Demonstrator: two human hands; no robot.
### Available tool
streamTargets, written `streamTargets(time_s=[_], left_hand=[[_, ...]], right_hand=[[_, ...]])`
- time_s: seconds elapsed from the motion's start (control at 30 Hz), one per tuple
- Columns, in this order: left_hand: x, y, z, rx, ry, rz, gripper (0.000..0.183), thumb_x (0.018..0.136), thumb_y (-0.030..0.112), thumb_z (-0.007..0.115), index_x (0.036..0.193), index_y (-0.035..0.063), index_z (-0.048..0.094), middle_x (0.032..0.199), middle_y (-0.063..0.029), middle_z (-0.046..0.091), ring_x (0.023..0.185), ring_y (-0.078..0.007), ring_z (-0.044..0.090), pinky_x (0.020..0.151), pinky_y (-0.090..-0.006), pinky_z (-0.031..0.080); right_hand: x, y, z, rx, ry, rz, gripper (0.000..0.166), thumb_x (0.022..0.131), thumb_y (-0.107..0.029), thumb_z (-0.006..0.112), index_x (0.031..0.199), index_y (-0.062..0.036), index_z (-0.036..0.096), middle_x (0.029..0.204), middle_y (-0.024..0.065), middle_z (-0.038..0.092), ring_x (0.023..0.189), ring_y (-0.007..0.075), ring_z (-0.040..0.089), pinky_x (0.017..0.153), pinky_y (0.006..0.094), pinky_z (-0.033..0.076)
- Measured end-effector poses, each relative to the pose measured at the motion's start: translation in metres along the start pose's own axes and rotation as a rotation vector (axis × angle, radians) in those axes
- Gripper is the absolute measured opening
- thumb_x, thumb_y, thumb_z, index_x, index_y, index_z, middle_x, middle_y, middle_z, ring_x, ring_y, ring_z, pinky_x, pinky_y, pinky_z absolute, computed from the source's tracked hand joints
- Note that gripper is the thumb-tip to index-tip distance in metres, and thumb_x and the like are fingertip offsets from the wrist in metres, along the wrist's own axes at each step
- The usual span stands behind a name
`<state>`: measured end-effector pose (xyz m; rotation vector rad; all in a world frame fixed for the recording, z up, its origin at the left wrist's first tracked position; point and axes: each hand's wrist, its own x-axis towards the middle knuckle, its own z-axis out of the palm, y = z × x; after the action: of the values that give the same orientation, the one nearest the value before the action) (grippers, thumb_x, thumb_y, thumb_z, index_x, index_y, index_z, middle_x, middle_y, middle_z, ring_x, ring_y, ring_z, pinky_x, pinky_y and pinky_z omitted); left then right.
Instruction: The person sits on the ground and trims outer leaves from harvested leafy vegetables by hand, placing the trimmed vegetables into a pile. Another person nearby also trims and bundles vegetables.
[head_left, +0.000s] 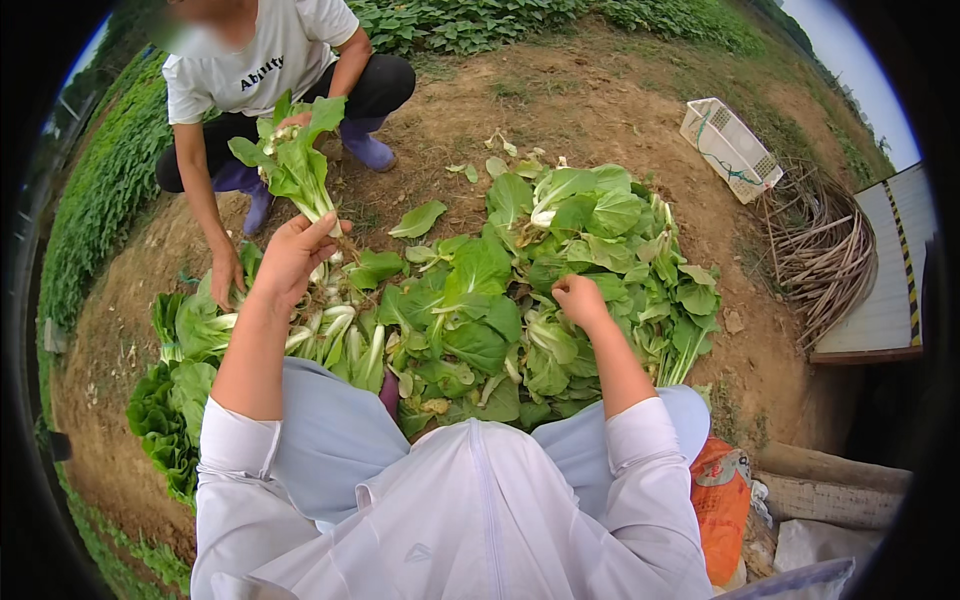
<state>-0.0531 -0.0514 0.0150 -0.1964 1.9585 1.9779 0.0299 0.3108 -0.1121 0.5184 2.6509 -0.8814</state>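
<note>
My left hand (296, 255) grips a leafy bok choy plant (300, 176) by its pale root end. Its leaves point away from me and overlap greens in a co-worker's hand. Below lie loose bok choy with white stems (337, 326), roots towards the middle. My right hand (583, 300), fingers drawn together, is at the edge of a large heap of green leaves (480, 330). Whether a leaf is pinched there is hidden. More bok choy (577, 202) is piled beyond that hand, some leaves yellowed.
A co-worker (262, 75) squats opposite, one hand (225, 274) on greens at the left. Dark leafy bundles (161, 420) lie left of my knee. A white plastic crate (731, 150), dry stalks (821, 247) and a white panel (870, 277) stand right. An orange sack (720, 510) lies by my right knee.
</note>
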Motion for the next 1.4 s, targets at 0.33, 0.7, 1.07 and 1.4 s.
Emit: streamTargets(time_s=[0.33,0.7,1.07,1.4], left_hand=[[-0.006,-0.048,-0.170,-0.270,0.588,0.037,0.030,0.080,0.022,0.059,0.095,0.0020,0.044,0.083,-0.0059,0.054,0.076,-0.0178,0.055,0.067,-0.0275,0.046],[-0.040,-0.158,-0.254,-0.314,0.840,-0.289,0.048,0.075,0.027,0.063,0.106,-0.0047,0.042,0.109,-0.0168,0.048,0.097,-0.0275,0.049,0.079,-0.0366,0.042],[-0.041,0.020,-0.014,-0.144,-0.227,0.093,0.027,0.086,0.026,0.047,0.094,0.0013,0.054,0.082,-0.0068,0.059,0.072,-0.0121,0.057,0.067,-0.0232,0.046],[-0.037,-0.025,0.123,-0.449,-0.625,-0.283,0.035,0.084,0.016,0.051,0.115,0.0054,0.040,0.101,-0.0074,0.055,0.090,-0.0175,0.055,0.078,-0.0303,0.046]], right_hand=[[-0.010,0.054,0.114,-0.830,-0.031,-0.238,0.059,0.067,-0.025,0.066,0.116,-0.0061,0.038,0.108,0.0107,0.047,0.104,0.0259,0.043,0.085,0.0413,0.036],[-0.007,0.034,0.057,-0.550,-0.150,-0.099,0.055,0.056,-0.016,0.071,0.106,-0.0049,0.050,0.097,0.0132,0.056,0.090,0.0282,0.054,0.079,0.0370,0.042],[-0.076,-0.083,-0.099,0.194,0.119,-0.607,0.053,0.061,-0.005,0.068,0.110,-0.0046,0.049,0.102,0.0102,0.053,0.095,0.0230,0.050,0.082,0.0313,0.040],[-0.082,-0.108,-0.054,-0.161,0.708,-1.263,0.029,0.067,-0.005,0.052,0.096,-0.0032,0.053,0.093,0.0069,0.055,0.087,0.0233,0.052,0.074,0.0339,0.043]])
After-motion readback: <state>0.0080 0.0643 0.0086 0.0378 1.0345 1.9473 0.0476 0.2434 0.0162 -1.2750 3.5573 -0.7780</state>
